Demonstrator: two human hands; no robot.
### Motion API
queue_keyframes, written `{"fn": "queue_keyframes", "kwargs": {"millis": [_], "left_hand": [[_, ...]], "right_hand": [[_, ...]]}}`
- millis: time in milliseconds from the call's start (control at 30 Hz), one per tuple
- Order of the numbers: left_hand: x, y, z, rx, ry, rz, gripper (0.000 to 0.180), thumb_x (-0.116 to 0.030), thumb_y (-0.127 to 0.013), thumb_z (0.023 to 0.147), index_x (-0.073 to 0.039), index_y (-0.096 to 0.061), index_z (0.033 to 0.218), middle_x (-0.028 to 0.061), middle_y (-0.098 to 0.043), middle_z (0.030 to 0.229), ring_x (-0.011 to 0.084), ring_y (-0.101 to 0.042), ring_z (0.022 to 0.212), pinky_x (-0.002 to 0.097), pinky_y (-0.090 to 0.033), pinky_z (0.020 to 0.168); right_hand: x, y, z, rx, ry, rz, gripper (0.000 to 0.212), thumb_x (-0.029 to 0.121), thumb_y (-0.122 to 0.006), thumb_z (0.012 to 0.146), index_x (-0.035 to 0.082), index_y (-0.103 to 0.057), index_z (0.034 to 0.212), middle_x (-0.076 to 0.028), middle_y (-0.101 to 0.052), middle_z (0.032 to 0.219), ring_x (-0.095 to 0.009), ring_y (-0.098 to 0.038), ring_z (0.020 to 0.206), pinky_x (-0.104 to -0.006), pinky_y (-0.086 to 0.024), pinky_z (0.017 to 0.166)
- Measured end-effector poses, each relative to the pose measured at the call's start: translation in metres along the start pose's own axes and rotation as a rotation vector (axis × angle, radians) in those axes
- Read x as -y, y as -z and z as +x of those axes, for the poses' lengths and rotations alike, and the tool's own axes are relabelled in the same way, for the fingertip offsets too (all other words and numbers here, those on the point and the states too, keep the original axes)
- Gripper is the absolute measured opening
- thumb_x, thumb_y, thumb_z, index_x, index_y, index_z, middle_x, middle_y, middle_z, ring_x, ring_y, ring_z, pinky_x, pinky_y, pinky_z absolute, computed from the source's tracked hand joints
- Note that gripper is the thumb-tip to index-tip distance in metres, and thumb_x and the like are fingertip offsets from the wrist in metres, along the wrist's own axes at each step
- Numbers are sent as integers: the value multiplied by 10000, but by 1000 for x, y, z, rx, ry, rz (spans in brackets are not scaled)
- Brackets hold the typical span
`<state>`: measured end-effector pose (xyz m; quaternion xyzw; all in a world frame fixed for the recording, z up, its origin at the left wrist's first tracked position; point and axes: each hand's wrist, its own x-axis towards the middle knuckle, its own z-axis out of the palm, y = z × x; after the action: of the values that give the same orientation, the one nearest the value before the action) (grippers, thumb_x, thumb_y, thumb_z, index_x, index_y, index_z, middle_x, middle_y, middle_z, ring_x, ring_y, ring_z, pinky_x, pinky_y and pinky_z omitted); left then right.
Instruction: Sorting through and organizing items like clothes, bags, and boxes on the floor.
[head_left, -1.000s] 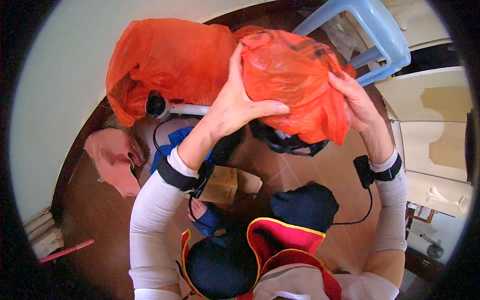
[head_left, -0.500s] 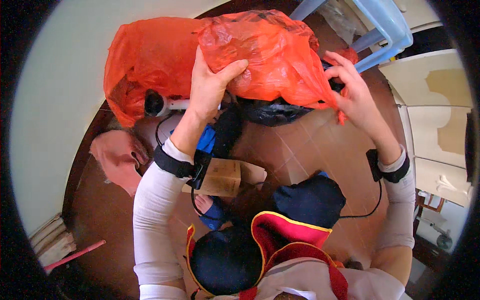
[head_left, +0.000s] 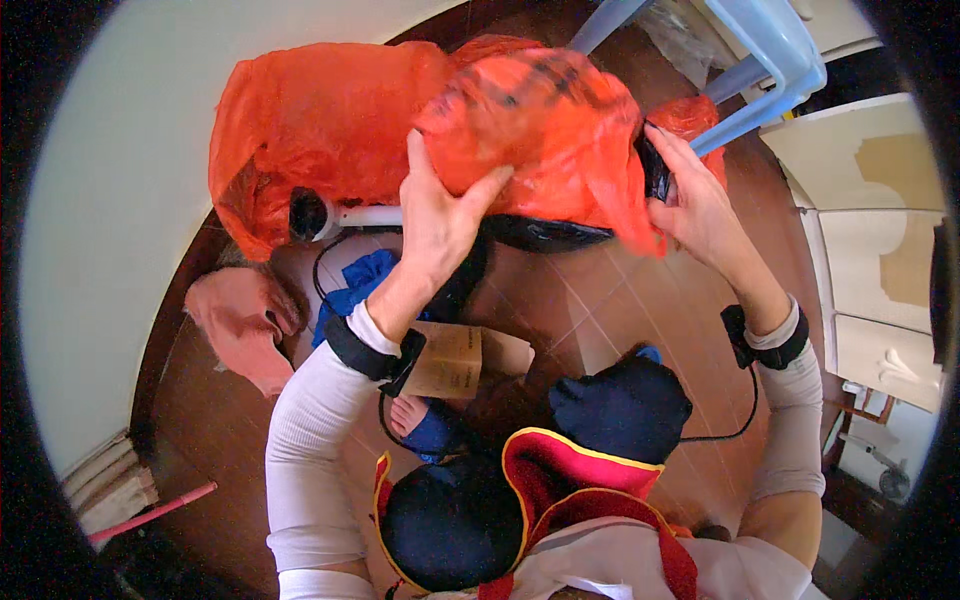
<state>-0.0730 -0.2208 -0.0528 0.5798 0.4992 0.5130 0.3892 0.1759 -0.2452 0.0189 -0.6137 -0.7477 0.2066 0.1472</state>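
Observation:
A crumpled red plastic bag [head_left: 545, 125] with dark contents showing through lies in front of me, over a black plastic bag [head_left: 550, 233]. My left hand [head_left: 436, 215] grips its near left side, thumb on top and the other fingers partly hidden. At the right end my right hand [head_left: 695, 205] is closed around the edge, where black plastic shows between fingers and thumb. Just left stands another bulky red bag [head_left: 320, 110]. Below that lies a white handled thing [head_left: 368, 216] with a round black end and a dark cable; its kind is unclear.
A light blue plastic stool [head_left: 765, 60] stands at the far right, beside pale cabinets [head_left: 860, 240]. On the tiled floor are a pink cloth [head_left: 240, 320], blue cloth [head_left: 360, 290] and a cardboard box [head_left: 450, 360]. A pale wall [head_left: 110, 220] bounds the left.
The held bag has sunk lower and its near side has folded down. My left hand has shifted slightly right and nearer. The right hand has moved from a pinched corner onto the bag's end.

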Motion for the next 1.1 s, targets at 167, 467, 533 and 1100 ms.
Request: {"fn": "queue_keyframes", "kwargs": {"millis": [167, 467, 533, 1100], "left_hand": [[10, 5, -5, 397, -526, 204, 649, -34, -640, 622, -89, -420, 1229, 133, -529, 1095, 304, -504, 994, 367, -408, 862], [-15, -31, 14, 279, -361, 727, 514, -340, -620, 738, -69, -460, 1144, 151, -535, 889, 326, -557, 805, 403, -469, 671], [-12, -44, 17, 278, -400, 750, 449, -325, -599, 758, -62, -494, 1107, 148, -543, 864, 333, -562, 779, 402, -470, 667], [38, -56, 5, 792, -98, 485, 278, -244, -620, 744, -4, -531, 853, 206, -576, 802, 390, -551, 780, 417, -439, 661]], "right_hand": [[1, -5, 5, -60, 32, 181, 699, -6, -519, 638, -1, -286, 1298, -164, -316, 1328, -251, -434, 1132, -275, -426, 815], [22, -7, -4, 147, -36, 224, 718, -43, -485, 646, 64, -278, 1325, -156, -294, 1352, -258, -448, 1114, -284, -439, 746], [10, -7, -2, 66, 48, 252, 723, -46, -491, 647, 59, -273, 1329, -147, -281, 1362, -218, -484, 1023, -266, -433, 710], [-22, -6, -5, 57, 53, 421, 715, 8, -506, 662, 37, -254, 1330, -145, -255, 1374, -180, -500, 909, -263, -431, 662]]}}
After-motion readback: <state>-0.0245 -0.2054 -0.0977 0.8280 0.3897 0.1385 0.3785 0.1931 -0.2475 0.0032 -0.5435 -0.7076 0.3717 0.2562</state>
